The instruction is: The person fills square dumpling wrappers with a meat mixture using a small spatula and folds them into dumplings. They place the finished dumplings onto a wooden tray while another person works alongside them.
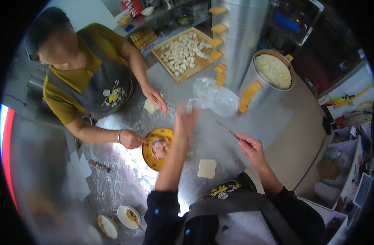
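Note:
My left hand (186, 121) is raised over the table beside the yellow plate, smeared by motion, so its fingers cannot be made out. To the right, my right hand (252, 150) is closed around the handle of a thin spatula (225, 127) that points up and left. A stack of square dough wrappers (206, 168) lies on the metal table between my forearms. Pink minced filling (159, 148) sits in the patterned yellow plate (148, 160), partly hidden by my left forearm. A clear plastic bag (217, 96) lies beyond my left hand.
Opposite, a co-worker's hand (132, 139) dips a utensil into the filling; the other touches wrappers (151, 107). A wooden tray of dumplings (183, 53) stands behind. Tall steamers (242, 45) and a lidded-looking steamer (272, 71) are at back right. Bowls (129, 217) stand near left.

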The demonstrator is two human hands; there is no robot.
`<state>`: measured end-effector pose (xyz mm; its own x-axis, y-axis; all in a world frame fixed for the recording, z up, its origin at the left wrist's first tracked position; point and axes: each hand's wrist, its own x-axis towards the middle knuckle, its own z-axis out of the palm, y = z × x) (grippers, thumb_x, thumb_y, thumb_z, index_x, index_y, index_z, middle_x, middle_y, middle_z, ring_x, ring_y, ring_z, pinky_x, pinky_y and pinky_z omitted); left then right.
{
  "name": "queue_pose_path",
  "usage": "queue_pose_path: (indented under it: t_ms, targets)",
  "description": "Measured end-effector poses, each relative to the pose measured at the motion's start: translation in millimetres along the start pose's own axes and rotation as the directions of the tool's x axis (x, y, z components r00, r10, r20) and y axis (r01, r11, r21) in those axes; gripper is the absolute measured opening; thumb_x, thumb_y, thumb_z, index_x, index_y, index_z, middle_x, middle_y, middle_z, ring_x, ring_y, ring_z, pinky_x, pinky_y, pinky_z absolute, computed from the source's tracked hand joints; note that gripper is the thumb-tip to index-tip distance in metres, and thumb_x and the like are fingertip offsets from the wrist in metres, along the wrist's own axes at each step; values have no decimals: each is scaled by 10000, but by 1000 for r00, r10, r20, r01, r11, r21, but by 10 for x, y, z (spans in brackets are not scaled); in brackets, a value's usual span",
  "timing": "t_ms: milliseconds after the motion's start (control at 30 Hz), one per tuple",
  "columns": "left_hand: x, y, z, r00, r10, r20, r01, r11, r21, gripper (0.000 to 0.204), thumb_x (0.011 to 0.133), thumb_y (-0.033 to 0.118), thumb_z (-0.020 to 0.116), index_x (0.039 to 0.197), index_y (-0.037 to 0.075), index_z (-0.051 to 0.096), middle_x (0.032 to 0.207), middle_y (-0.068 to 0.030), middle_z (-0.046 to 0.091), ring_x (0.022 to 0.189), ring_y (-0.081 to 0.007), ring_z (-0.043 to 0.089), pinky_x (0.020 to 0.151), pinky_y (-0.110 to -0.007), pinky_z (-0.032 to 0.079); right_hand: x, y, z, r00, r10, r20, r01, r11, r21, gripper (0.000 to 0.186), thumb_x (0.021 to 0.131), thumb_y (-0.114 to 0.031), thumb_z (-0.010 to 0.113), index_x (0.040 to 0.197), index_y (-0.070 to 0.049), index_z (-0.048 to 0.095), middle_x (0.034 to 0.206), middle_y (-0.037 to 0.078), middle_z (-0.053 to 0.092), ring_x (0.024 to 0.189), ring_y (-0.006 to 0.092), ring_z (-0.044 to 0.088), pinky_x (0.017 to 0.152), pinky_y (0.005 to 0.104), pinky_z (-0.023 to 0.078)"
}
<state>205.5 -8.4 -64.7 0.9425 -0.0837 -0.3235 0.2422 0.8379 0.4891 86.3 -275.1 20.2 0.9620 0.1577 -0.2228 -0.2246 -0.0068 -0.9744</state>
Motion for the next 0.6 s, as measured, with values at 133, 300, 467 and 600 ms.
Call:
queue_pose_path:
  t_ms: [133, 300, 467, 600]
  targets:
    - [260, 386, 507, 954, 243, -173, -171, 920, 353, 547, 849, 224, 570, 1325, 89, 336, 1191, -134, 470, 1053, -278, 497, 877, -420, 437, 42, 80, -48, 999, -24, -30, 25, 998, 62, 290, 869, -69, 526, 1150, -29, 584, 677, -55, 469, 536, 26, 356, 468, 184, 286]
    - [-447, -339, -334, 972, 233, -19, -117, 554, 824, 263, 814, 120, 607, 1065, 44, 584, 986, -102, 597, 841, -211, 586, 730, -324, 483, 12, 264, -2, 997, -25, -72, 26, 1000, 6, 289, 892, -87, 492, 1160, -5, 565, 666, -55, 411, 520, 28, 296, 451, 199, 238]
    - [-1605, -1057, -700, 920, 317, 229, -203, -114, 973, 106, 703, 4, 615, 806, -9, 589, 755, -139, 538, 715, -283, 540, 651, -369, 448, -115, 289, 3, 989, 62, -131, -48, 993, 110, 285, 922, -146, 470, 1152, -9, 566, 630, -76, 362, 512, 18, 272, 447, 196, 217]
    - [-1787, -1260, -922, 874, 414, 254, -201, -168, 965, 121, 661, -19, 624, 767, -7, 567, 784, -158, 538, 785, -331, 526, 683, -397, 438, -176, 441, 147, 986, 114, -118, -107, 992, 60, 271, 925, -165, 470, 1123, -18, 583, 617, -89, 331, 505, 16, 258, 445, 197, 210]
